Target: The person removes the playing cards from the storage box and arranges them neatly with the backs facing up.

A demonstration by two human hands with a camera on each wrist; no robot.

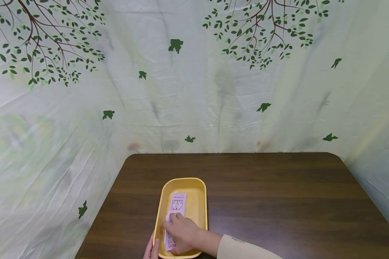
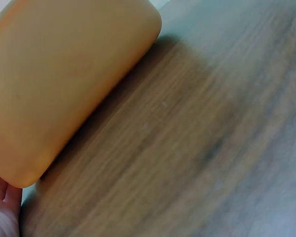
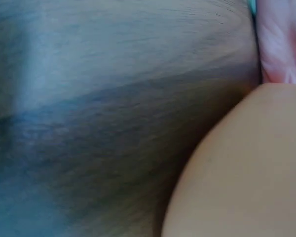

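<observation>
A yellow rectangular tray point(image 1: 197, 201) with rounded corners rests on the table near its front edge; its outer wall point(image 2: 74, 84) fills the upper left of the left wrist view. Inside lies a long, flat lilac packet point(image 1: 179, 198) with a dark printed pattern, along the tray's left side. My right hand point(image 1: 184, 232) reaches in from the right, its bent fingers gripping the packet and covering its middle. At the tray's lower left corner my left hand point(image 1: 151, 248) holds the rim, mostly cut off by the frame's bottom edge.
The dark brown wooden table point(image 1: 278, 201) extends far to the right of the tray and behind it. A pale curtain point(image 1: 214, 100) printed with branches and green leaves hangs behind the table and along both sides.
</observation>
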